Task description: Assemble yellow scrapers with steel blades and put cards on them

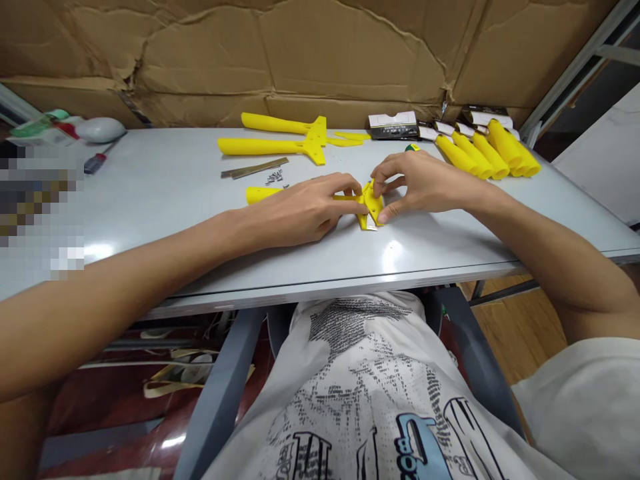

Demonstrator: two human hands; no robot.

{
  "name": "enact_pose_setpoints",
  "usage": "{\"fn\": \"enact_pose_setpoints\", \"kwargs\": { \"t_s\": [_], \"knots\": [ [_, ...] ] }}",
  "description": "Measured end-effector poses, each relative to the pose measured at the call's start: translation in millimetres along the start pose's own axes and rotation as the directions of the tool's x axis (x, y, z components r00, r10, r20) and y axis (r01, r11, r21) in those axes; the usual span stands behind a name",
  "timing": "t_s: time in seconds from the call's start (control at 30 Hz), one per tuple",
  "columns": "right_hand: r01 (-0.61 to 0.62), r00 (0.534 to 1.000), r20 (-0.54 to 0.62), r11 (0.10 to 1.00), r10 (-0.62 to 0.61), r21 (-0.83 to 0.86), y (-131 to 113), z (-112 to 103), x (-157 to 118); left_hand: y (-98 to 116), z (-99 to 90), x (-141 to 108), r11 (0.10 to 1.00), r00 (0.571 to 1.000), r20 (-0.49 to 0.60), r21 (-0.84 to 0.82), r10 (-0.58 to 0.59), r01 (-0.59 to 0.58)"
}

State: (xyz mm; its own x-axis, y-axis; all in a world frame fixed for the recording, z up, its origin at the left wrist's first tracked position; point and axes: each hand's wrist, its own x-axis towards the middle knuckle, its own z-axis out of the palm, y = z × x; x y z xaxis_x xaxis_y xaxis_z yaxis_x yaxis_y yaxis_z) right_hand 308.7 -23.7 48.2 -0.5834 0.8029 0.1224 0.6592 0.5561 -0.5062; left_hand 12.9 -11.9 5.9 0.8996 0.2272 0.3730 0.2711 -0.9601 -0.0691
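A yellow plastic scraper (263, 194) lies on the table in front of me, its handle running left under my left hand (310, 210). The thumb and fingers of that hand are closed on the scraper near its head. At the head, my right hand (423, 180) pinches a yellow cover plate (374, 205), which sits tilted against the head. A pale metal blade (371, 223) shows between the yellow parts at the near edge. My fingers hide part of the joint. Small screws (275, 177) and thin metal strips (260, 168) lie just beyond my left hand.
Two more yellow scrapers (270, 146) lie farther back, beside loose yellow plates (350, 139). Several yellow tubular handles (480, 153) and black-and-white packages (393, 125) are at the back right. A screwdriver (95, 163) rests at the left. Cardboard (330, 53) stands behind the table.
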Motion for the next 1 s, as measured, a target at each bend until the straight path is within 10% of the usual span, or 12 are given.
{"fn": "enact_pose_setpoints", "kwargs": {
  "t_s": [1.0],
  "knots": [
    [-0.043,0.999,-0.013,0.981,0.041,-0.191,-24.9,10.0,-2.7,-2.7,-2.6,-1.4,0.951,0.969,-0.082,-0.231,-0.232,0.208]
  ]
}}
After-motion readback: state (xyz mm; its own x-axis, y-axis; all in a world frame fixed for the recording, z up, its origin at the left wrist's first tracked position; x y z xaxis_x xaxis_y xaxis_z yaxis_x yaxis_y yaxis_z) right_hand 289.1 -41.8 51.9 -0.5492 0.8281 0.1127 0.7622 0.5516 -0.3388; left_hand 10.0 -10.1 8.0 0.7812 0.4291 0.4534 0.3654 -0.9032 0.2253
